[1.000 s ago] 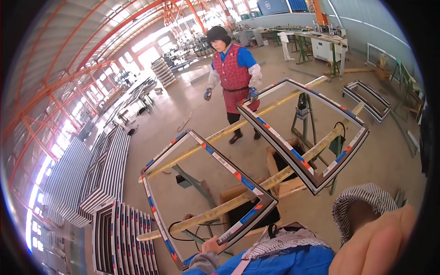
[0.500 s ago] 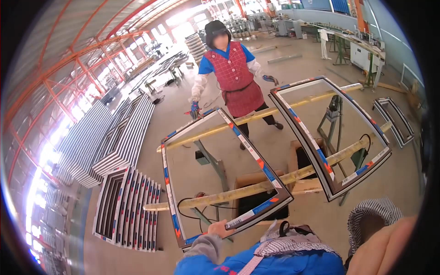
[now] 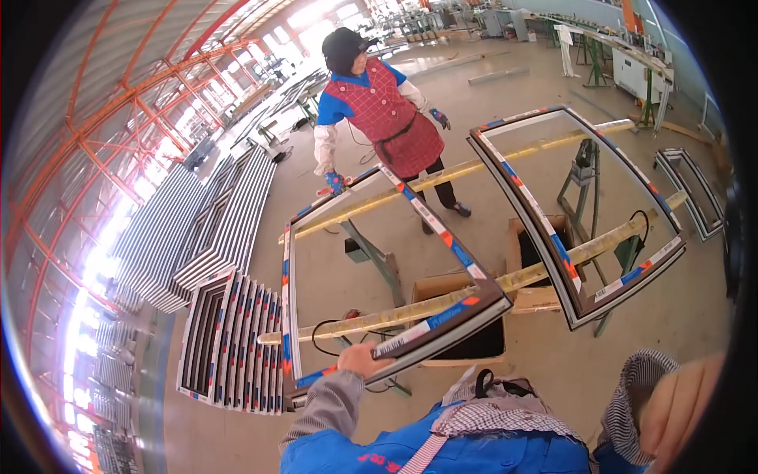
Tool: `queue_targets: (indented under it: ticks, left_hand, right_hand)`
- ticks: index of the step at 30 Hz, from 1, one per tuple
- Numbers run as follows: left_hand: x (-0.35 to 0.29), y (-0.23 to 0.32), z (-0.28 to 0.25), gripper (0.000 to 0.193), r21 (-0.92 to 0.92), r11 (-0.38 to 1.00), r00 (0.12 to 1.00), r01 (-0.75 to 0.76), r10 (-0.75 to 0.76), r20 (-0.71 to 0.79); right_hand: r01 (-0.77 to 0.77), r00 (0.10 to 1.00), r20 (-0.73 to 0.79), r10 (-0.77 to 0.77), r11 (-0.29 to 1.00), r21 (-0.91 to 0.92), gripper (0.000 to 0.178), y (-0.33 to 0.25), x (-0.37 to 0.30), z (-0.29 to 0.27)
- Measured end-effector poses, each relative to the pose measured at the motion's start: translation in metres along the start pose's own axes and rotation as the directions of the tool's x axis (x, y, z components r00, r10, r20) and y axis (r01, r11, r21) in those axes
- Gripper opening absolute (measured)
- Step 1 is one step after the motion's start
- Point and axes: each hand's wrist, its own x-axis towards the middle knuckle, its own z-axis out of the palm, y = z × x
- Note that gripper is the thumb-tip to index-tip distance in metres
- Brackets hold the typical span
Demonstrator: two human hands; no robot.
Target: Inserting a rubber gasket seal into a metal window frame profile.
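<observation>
My left hand [image 3: 367,361] is closed around the near rail of a dark window frame [image 3: 452,335], close to its near left corner. The frame carries white, blue and orange protective tape and rests across two yellowish padded bars [image 3: 466,300]. At its far left corner is a co-worker's gloved hand [image 3: 335,183], with something reddish beside it. My right hand [image 3: 679,407] is raised near the lower right rim, by a striped cuff [image 3: 632,395]; its fingers are bent and together, and whatever they hold, if anything, is hidden. A second taped window frame [image 3: 553,237] lies on the bars to the right.
A co-worker [image 3: 387,110] in a red checked apron stands beyond the bars. Green metal stands [image 3: 580,178] and cardboard boxes [image 3: 442,286] are under the frames. Stacked frames [image 3: 233,344] stand at left, a smaller frame [image 3: 695,193] at far right, a workbench [image 3: 632,67] behind.
My view has shifted slightly. My left hand stays on the near rail, with more of its forearm showing. The co-worker has turned the head aside. My right hand's fingers show more plainly.
</observation>
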Motion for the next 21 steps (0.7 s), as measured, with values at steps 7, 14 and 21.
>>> queue_targets:
  ticks: [7, 14, 21]
  left_hand:
    - [0.031, 0.078, -0.062, 0.047, -0.006, 0.994, 0.993, -0.109, 0.108, -0.044]
    - [0.063, 0.225, -0.064, 0.045, -0.022, 0.972, 0.962, -0.233, 0.228, -0.154]
    - [0.1, 0.389, -0.026, 0.041, -0.001, 0.895, 0.875, -0.445, 0.435, -0.214]
  right_hand:
    - [0.299, 0.581, -0.769, -0.267, 0.949, -0.104, 0.032, 0.018, -0.111, -0.065]
    - [0.26, 0.221, -0.91, -0.351, 0.92, -0.292, 0.034, -0.047, -0.3, -0.1]
    - [0.317, -0.17, -0.917, -0.362, 0.861, -0.398, 0.031, -0.1, -0.448, -0.114]
